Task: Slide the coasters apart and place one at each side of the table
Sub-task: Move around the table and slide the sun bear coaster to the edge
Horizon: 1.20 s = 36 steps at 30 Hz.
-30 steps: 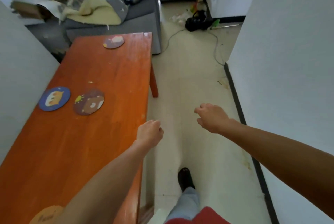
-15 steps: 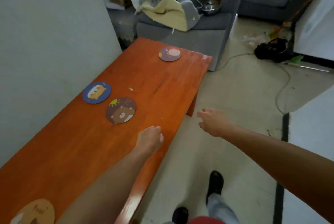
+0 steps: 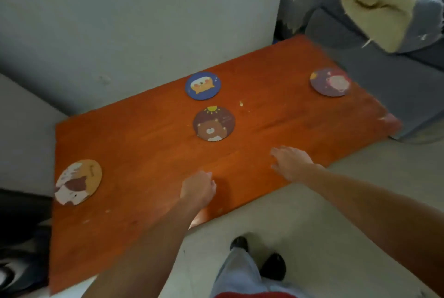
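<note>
Several round coasters lie on the orange wooden table (image 3: 149, 134). A blue coaster (image 3: 203, 85) sits near the wall side at mid-table, with a brown bear coaster (image 3: 213, 123) just in front of it. A purple coaster (image 3: 329, 82) lies at the right end and a tan coaster (image 3: 78, 181) at the left end. My left hand (image 3: 198, 189) hovers over the near part of the table with curled fingers, holding nothing. My right hand (image 3: 292, 162) reaches over the near edge with fingers spread, below and right of the bear coaster.
A white wall (image 3: 134, 21) runs along the table's far side. A grey sofa (image 3: 374, 62) with a yellow and grey blanket (image 3: 382, 7) stands beyond the right end. My shoes (image 3: 272, 265) stand on the pale floor in front of the table.
The view has turned to face the table's long side. Both hands have come over the tabletop, and my right hand has spread its fingers near the bear coaster.
</note>
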Tool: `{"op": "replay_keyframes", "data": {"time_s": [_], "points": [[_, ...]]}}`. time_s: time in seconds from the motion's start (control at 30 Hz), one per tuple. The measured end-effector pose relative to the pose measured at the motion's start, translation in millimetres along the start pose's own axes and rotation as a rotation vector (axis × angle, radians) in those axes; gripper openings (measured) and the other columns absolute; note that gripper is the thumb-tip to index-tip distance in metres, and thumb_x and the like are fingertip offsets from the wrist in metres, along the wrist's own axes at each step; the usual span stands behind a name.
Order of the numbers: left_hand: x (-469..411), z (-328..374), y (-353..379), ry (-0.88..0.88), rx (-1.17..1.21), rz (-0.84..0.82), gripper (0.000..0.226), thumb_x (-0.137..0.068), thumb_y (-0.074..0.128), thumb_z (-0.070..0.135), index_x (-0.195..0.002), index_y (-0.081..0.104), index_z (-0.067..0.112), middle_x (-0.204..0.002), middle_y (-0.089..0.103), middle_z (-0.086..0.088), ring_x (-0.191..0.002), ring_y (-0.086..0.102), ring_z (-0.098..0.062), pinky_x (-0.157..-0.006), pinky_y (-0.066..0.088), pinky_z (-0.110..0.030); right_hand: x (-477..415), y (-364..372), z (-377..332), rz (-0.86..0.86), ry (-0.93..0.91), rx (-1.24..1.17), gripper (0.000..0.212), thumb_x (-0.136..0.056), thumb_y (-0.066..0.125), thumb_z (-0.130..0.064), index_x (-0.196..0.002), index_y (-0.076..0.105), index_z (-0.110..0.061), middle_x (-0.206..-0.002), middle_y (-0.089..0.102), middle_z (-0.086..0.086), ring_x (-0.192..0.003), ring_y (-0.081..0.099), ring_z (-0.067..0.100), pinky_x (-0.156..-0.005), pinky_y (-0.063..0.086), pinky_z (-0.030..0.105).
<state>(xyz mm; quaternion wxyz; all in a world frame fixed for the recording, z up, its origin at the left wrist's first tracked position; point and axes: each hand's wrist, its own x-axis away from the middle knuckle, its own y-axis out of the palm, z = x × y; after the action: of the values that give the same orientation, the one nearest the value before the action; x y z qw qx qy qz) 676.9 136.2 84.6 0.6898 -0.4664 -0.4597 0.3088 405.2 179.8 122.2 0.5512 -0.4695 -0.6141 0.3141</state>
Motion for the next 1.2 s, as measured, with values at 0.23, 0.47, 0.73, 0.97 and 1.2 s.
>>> {"op": "replay_keyframes", "data": {"time_s": [0.23,0.47,0.73,0.97,1.2], "points": [[-8.1,-26.7,18.5,-0.186,0.081,0.091,0.027,-0.096,0.039,0.031,-0.113,0.056,0.018,-0.113,0.054,-0.004,-0.102,0.054,-0.023,-0.084,0.045,-0.037,-77.9,-12.5,-37.6,-0.087,-0.111,0.033,0.040,-0.094,0.054,-0.034,-0.130,0.050,-0.018,-0.129,0.057,0.009,-0.114,0.054,0.030,-0.087,0.047,0.041],[-57.3,-46.8,41.8,-0.261,0.117,0.138,0.054,-0.099,0.030,0.042,-0.146,0.026,0.016,-0.156,0.023,-0.013,-0.143,0.020,-0.031,-0.115,0.018,-0.044,-151.9,-25.6,-55.7,-0.106,-0.078,0.040,0.039,-0.091,0.058,-0.034,-0.127,0.053,-0.020,-0.127,0.060,0.007,-0.113,0.056,0.029,-0.089,0.049,0.042],[-61.1,-59.7,78.4,-0.235,0.040,0.145,0.069,-0.098,0.012,0.054,-0.153,0.001,0.014,-0.161,-0.003,-0.013,-0.147,-0.009,-0.029,-0.118,-0.001,-0.045,-233.8,-18.5,-69.5,0.002,0.091,-0.056,0.054,-0.084,0.065,-0.049,-0.125,0.050,-0.017,-0.121,0.059,0.013,-0.103,0.060,0.034,-0.080,0.051,0.041],[-62.0,-60.3,77.8,-0.242,0.046,0.132,0.068,-0.098,0.018,0.052,-0.153,0.008,0.014,-0.161,0.000,-0.014,-0.147,-0.005,-0.029,-0.118,0.002,-0.046,-254.5,-5.1,-73.2,-0.033,0.376,-0.204,0.070,-0.068,0.081,-0.048,-0.118,0.047,-0.012,-0.118,0.061,0.016,-0.108,0.058,0.039,-0.079,0.046,0.042],[-60.5,-59.4,80.1,-0.232,0.026,0.136,0.068,-0.097,0.020,0.053,-0.153,0.010,0.015,-0.161,0.001,-0.014,-0.148,-0.004,-0.029,-0.118,0.001,-0.046,-245.7,10.3,-76.1,0.050,0.285,-0.400,0.021,-0.082,0.069,-0.028,-0.087,0.060,-0.010,-0.089,0.063,0.008,-0.088,0.059,0.032,-0.066,0.037,0.032]]}}
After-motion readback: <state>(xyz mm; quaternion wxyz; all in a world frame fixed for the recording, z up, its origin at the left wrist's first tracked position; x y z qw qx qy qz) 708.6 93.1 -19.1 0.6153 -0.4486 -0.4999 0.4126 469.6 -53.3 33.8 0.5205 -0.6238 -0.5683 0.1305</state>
